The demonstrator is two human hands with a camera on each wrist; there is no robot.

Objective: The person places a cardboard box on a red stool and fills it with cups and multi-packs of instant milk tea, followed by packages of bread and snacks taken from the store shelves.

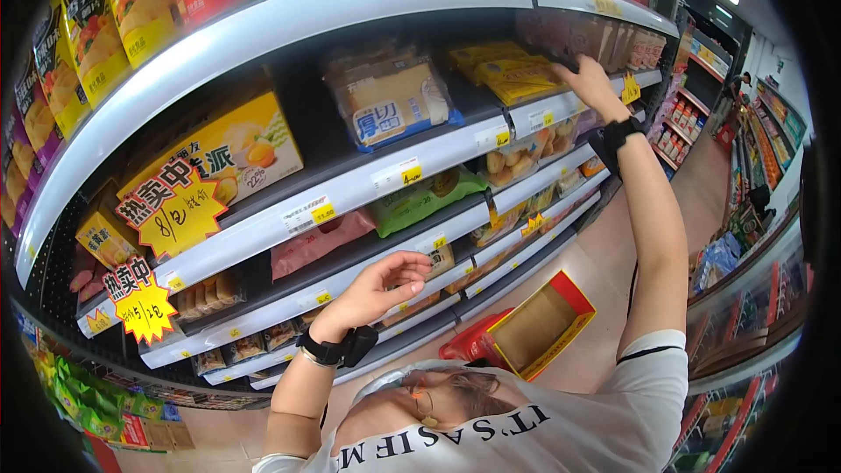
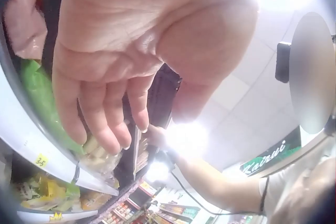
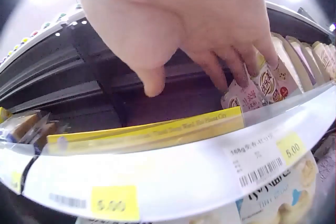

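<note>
My right hand [image 1: 589,86] reaches into the upper shelf, past its front edge, beside a stack of flat yellow packs [image 1: 508,73]. In the right wrist view the thumb points down over a yellow pack [image 3: 152,131], apart from the fingers. The fingertips [image 3: 240,77] overlap the pink and white packets [image 3: 251,94] standing at the right. Nothing shows between thumb and fingers. My left hand [image 1: 385,283] is raised in front of the lower shelves, its fingers loosely bent and holding nothing. In the left wrist view its palm [image 2: 126,29] faces the camera.
Left of the yellow packs lies a bag of sliced bread [image 1: 390,101], then a yellow box [image 1: 254,144]. Pink [image 1: 324,241] and green [image 1: 429,200] bags lie one shelf lower. A red and yellow carton [image 1: 543,324] stands on the floor. An aisle [image 1: 701,175] runs off at the right.
</note>
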